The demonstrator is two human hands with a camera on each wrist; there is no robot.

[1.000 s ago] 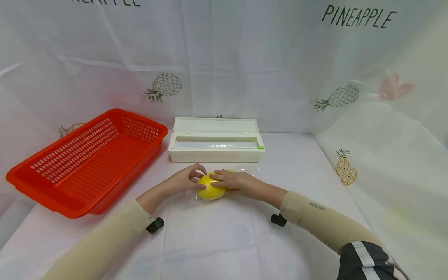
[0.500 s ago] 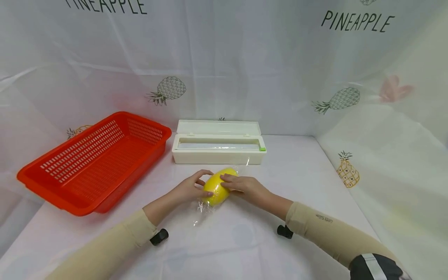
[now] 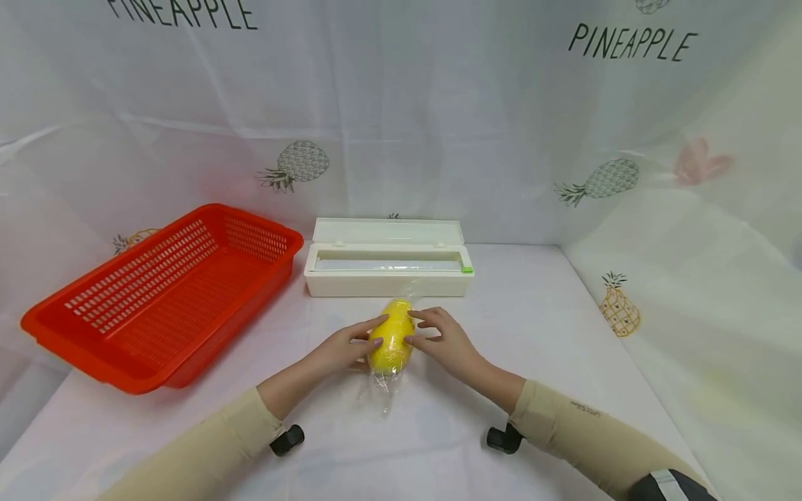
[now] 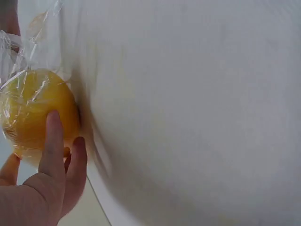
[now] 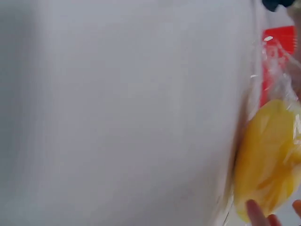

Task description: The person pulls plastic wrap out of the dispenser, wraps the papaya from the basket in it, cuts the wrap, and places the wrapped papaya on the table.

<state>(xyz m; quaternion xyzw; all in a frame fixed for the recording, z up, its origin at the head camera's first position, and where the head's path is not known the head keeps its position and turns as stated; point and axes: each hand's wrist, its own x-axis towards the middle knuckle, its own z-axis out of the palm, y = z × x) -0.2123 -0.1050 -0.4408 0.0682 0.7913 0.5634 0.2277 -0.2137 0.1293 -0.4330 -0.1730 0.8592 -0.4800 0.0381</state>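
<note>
A yellow oblong fruit (image 3: 391, 339) wrapped in clear cling film lies between both hands, its long axis pointing toward me. My left hand (image 3: 344, 348) holds its left side, thumb and fingers spread around it. In the left wrist view, the fingers of that hand (image 4: 51, 174) press against the yellow fruit (image 4: 42, 108). From the right, my right hand (image 3: 451, 341) holds it with thumb and index fingertips on its side. Loose film (image 3: 385, 393) trails off the near end. In the right wrist view, blurred fingertips (image 5: 254, 212) reach the fruit (image 5: 268, 155).
Behind the hands stands a white cling film dispenser (image 3: 388, 284) with its lid raised and a roll inside. A red slotted plastic basket (image 3: 238, 306) is at the left. A pineapple-print cloth (image 3: 401, 104) hangs behind the white-covered table (image 3: 501, 292).
The fruit has turned from slanting to lying nearly lengthwise toward me. My right hand has shifted from over its top to its right side. More loose film shows at the near end.
</note>
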